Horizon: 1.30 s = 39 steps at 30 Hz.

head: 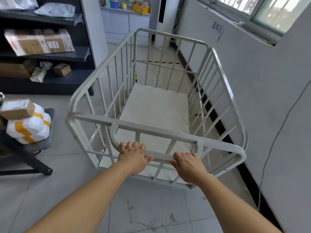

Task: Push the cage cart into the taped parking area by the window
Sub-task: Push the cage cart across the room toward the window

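Hands (134, 157) over handle (159, 156), wheels hidden.

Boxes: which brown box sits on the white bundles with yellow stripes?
The small labelled box at the left, atop the white, yellow-striped bundles. The other boxes lie on the dark shelves.

Black shelving unit (80, 54) holds cardboard boxes (40, 42) and grey bags (55, 10). A flat trolley (50, 115) carries taped white parcels (29, 127).
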### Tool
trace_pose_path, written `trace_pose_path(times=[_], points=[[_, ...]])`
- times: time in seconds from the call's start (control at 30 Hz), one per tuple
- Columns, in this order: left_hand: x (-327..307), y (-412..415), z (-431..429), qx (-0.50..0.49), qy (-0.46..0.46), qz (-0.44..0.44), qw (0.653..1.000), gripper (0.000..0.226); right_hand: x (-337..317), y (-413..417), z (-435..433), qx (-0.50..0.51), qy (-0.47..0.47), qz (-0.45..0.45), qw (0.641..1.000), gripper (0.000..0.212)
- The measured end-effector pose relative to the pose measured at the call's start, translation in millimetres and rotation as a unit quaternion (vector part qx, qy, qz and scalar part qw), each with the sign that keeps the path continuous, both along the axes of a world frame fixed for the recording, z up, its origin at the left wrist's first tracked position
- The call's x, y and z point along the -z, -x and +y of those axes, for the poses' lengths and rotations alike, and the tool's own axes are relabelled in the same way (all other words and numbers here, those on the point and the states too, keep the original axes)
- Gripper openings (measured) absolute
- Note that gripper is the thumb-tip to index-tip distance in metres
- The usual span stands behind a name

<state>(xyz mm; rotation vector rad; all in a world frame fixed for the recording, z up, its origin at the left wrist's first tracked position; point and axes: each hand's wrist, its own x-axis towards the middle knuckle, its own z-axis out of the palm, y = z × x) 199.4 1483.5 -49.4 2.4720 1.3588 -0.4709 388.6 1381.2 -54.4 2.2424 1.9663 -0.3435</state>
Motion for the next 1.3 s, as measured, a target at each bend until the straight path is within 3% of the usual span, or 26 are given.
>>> trace_pose_path(times=[1.3], points=[[5.0,-206.8,310.8,-0.018,-0.035,0.002,0.999,0.055,4.0,-211.7,316.5,-0.019,-0.02,0.021,0.999,0.045]])
